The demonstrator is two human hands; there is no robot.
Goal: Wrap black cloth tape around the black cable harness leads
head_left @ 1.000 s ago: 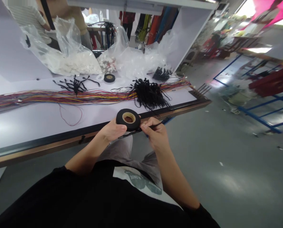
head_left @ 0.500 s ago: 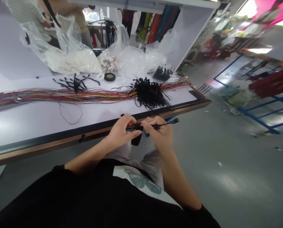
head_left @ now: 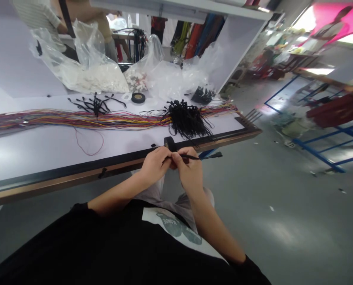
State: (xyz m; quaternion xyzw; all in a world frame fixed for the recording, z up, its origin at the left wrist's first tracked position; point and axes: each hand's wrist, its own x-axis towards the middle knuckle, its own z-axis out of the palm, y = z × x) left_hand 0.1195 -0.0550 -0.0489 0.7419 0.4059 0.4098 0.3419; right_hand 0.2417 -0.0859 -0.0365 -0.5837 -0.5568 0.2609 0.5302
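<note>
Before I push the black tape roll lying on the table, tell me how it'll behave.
Lying flat, the tape roll would probably slide rather than roll. Its round rim could roll if stood up; its wound ring looks fairly stiff.

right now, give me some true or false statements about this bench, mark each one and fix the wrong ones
1. The right hand holds a black cable. True.
2. The spare tape roll lies nearer the person than the coloured wires. False: it lies beyond them.
3. The large pile of black cables is to the right of the small black bunch. True.
4. The black tape roll at the hands lies flat. False: it is tipped up on edge.
5. A thin red wire loop reaches out from the coloured wires toward the near edge. True.
</note>
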